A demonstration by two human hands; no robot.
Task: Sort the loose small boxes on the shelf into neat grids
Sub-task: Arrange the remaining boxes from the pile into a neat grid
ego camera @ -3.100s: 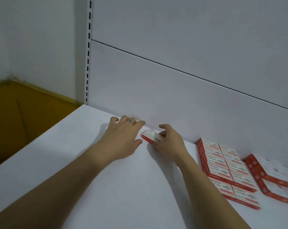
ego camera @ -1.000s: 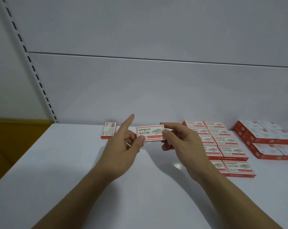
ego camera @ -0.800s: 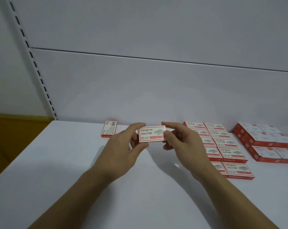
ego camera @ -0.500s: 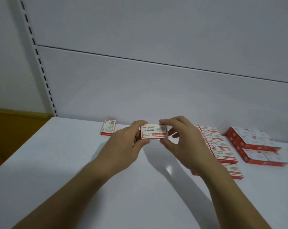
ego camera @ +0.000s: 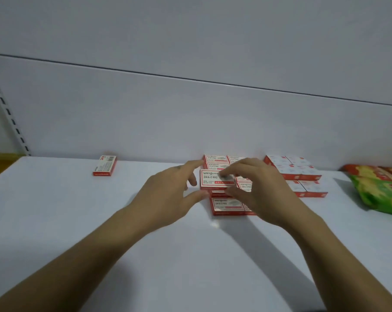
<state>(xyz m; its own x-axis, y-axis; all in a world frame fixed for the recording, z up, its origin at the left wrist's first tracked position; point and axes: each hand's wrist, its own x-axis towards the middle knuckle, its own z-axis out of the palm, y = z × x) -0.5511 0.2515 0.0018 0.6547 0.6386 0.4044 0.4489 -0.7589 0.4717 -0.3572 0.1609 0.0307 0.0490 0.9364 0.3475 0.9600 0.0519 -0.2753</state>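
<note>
A small red-and-white staple box is held face up just over the left column of a flat grid of like boxes. My right hand pinches its right end between thumb and fingers. My left hand touches its left edge with thumb and forefinger, fingers spread. A single loose box lies on the white shelf at the back left, apart from the rest. My right hand hides much of the grid's right column.
A second block of red-and-white boxes stands to the right of the grid by the back panel. A green and red snack bag lies at the far right. A slotted shelf upright rises at the left.
Both hands have carried the held box to the right, from open shelf to above the grid's left column. The view has swung right, bringing the snack bag into sight.
</note>
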